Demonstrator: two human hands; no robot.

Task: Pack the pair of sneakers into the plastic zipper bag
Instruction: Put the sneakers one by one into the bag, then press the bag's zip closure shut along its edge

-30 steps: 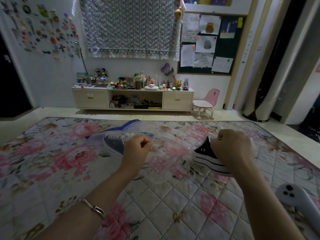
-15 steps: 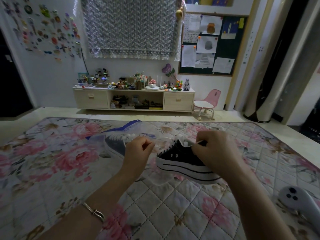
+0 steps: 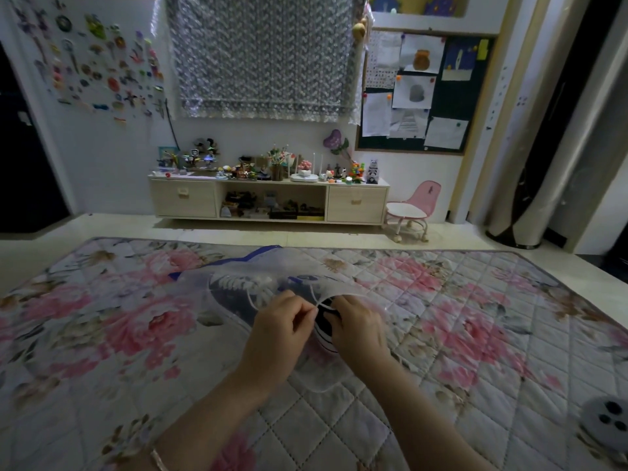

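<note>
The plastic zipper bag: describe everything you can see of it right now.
The plastic zipper bag is clear and crinkled, with a blue strip along its far edge. It lies flat on the floral quilt. One dark sneaker shows through it. The left hand pinches its near opening, where the right hand pushes in the second sneaker.

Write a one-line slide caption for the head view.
Left hand holds zipper bag open; right hand pushes second sneaker in.
</note>
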